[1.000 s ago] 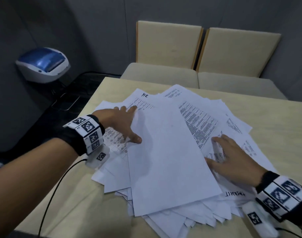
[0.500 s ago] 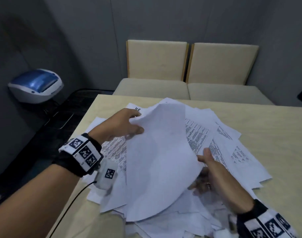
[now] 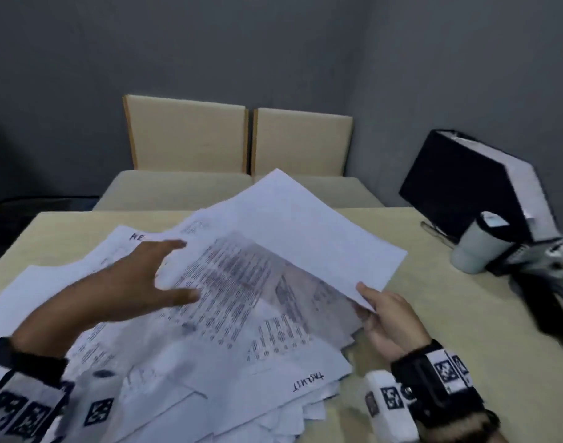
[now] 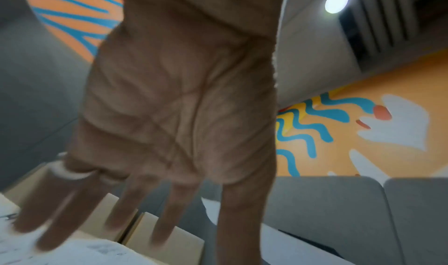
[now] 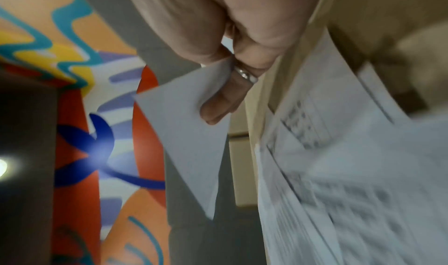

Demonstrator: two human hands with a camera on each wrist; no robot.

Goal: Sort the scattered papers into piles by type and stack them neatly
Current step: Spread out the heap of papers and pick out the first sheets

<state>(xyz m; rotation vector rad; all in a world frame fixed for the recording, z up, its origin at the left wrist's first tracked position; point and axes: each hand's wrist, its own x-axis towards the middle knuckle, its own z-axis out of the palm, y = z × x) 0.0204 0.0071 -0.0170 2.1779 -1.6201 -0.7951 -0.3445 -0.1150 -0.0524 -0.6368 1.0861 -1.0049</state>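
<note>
Table (image 3: 433, 314) | right hand (image 3: 389, 318) pinches blank sheet (image 3: 305, 231) | pile text (image 3: 229, 282) seemingly blurred

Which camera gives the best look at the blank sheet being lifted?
The head view: it shows the whole blank sheet raised over the pile, the right hand pinching its near corner. The right wrist view shows only that corner between thumb and fingers. The left wrist view shows mostly the open left hand.

A heap of papers (image 3: 190, 330) lies on the table (image 3: 433, 298), toward its left; one sheet (image 3: 299, 225) is raised above the heap's right side, its near corner at the right hand (image 3: 388, 318); the left hand (image 3: 145, 282) is over the heap's left; two chairs (image 3: 241, 155) stand behind the table; a cup (image 3: 478, 244) stands at the table's right, before a box (image 3: 472, 183).
</note>
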